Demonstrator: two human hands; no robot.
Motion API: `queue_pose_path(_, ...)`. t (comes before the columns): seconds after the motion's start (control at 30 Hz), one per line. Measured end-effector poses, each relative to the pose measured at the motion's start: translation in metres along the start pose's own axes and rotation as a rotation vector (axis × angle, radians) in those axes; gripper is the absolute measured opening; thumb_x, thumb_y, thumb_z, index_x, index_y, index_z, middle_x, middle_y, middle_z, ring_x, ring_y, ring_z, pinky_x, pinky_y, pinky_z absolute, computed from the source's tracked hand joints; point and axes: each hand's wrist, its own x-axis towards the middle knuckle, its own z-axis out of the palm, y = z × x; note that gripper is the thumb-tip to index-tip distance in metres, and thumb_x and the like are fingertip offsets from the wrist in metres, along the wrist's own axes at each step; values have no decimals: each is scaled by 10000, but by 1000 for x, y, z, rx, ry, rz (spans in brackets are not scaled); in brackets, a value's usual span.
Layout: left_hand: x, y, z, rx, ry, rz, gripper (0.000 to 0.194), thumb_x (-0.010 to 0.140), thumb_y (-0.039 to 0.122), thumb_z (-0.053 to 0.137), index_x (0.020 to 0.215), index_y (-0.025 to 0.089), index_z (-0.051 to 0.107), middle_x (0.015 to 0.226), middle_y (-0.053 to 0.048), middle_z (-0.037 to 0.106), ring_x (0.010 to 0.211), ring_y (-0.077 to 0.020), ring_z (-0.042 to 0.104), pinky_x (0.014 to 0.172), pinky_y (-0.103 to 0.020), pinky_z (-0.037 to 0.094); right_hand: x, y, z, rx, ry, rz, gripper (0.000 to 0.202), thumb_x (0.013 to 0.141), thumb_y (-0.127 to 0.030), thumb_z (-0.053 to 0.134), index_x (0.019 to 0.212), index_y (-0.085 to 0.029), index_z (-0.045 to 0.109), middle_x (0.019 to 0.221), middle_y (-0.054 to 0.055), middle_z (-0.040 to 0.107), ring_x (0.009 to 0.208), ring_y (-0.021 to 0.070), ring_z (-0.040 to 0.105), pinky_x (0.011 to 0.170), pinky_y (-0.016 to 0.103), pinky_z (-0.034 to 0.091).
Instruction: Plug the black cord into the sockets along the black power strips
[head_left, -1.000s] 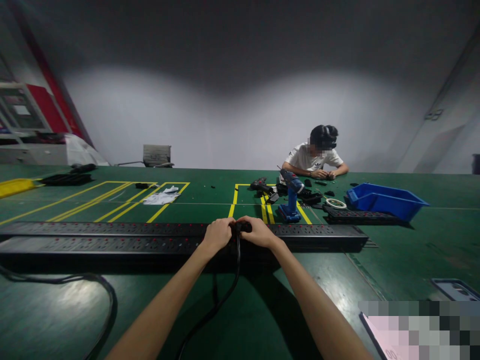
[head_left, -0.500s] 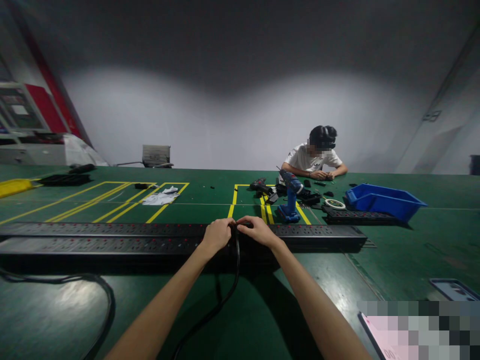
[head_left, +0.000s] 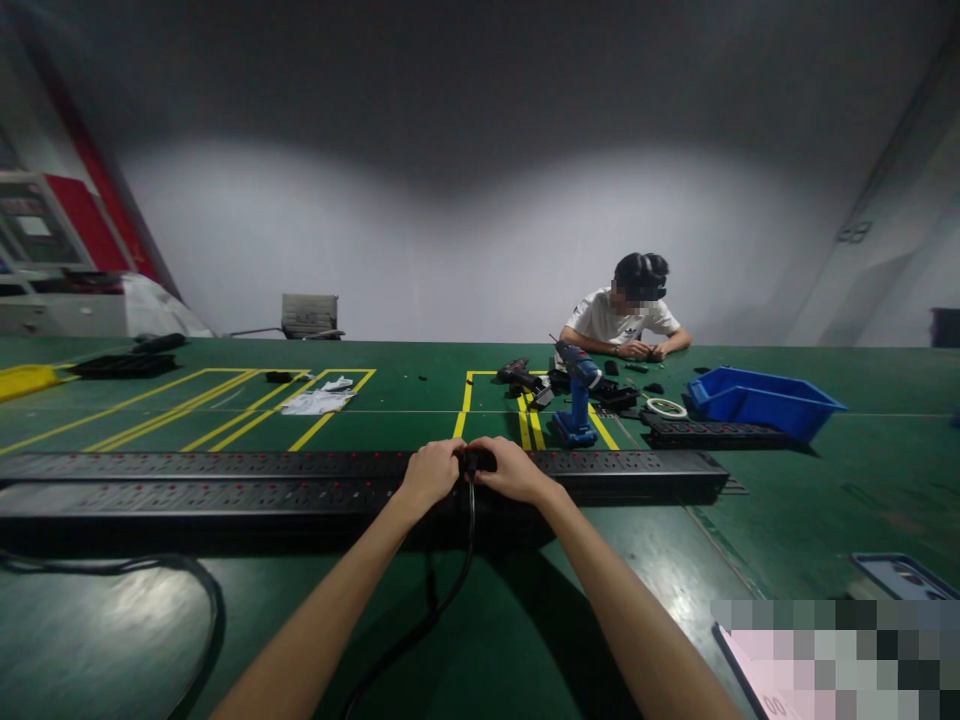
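Note:
Two long black power strips lie side by side across the green table, the rear strip (head_left: 637, 463) reaching farther right than the front strip (head_left: 225, 500). Over them, my left hand (head_left: 430, 476) and my right hand (head_left: 514, 470) meet with fingers closed around the upper end of a black cable (head_left: 471, 530). A small dark block, perhaps a plug, shows between my fingertips at that end. Whether it touches a strip is hidden by my fingers. From there the cable hangs down and curves left toward me.
Beyond the strips stand a blue cordless drill (head_left: 576, 395), a second drill (head_left: 517, 374), a roll of tape (head_left: 666, 408) and a blue bin (head_left: 757, 400). A co-worker (head_left: 626, 320) sits across the table. Another cable (head_left: 214, 610) loops at left; a phone (head_left: 904, 573) lies right.
My right fingers have shifted slightly, and more of the dark block at the cable's end shows between my hands. The view has tilted a little.

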Motion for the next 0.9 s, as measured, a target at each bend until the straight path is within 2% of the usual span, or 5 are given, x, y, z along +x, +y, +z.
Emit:
queue_pose_path(0.27,0,0,0,-16,-1,9,328,887,220,385,1077,275,646,1039,-50,695,986,-215,634,850,-301,460,1,1,2,-59,-10,17,383,816,-253,618,1195,-221,583,1078,72,639,974,205,565,839,302,401)
queue_pose_path(0.5,1,0,-1,-4,-14,2,325,875,210,406,1091,265,642,1053,-56,693,998,-216,629,863,-301,458,3,6,4,39,18,58,420,733,-227,684,1146,-240,612,1051,43,658,964,211,592,831,308,425)
queue_pose_path(0.6,1,-1,1,-6,-3,10,324,872,206,403,1077,274,643,1051,-49,693,982,-215,632,853,-306,461,3,5,5,0,32,52,439,735,-217,672,1168,-227,602,1081,62,651,998,221,575,844,311,417)
queue_pose_path(0.7,1,-2,2,-18,5,21,320,871,208,403,1066,276,646,1034,-44,697,966,-213,635,845,-303,461,3,4,6,-53,34,27,372,772,-236,640,1143,-218,617,1094,70,648,1025,227,552,853,311,403)
queue_pose_path(0.9,2,-3,4,-26,21,32,331,875,212,392,1080,278,644,1039,-45,696,977,-213,633,860,-305,457,2,-3,2,-179,15,-15,341,787,-228,633,1128,-214,626,1034,68,658,951,219,547,818,309,381)
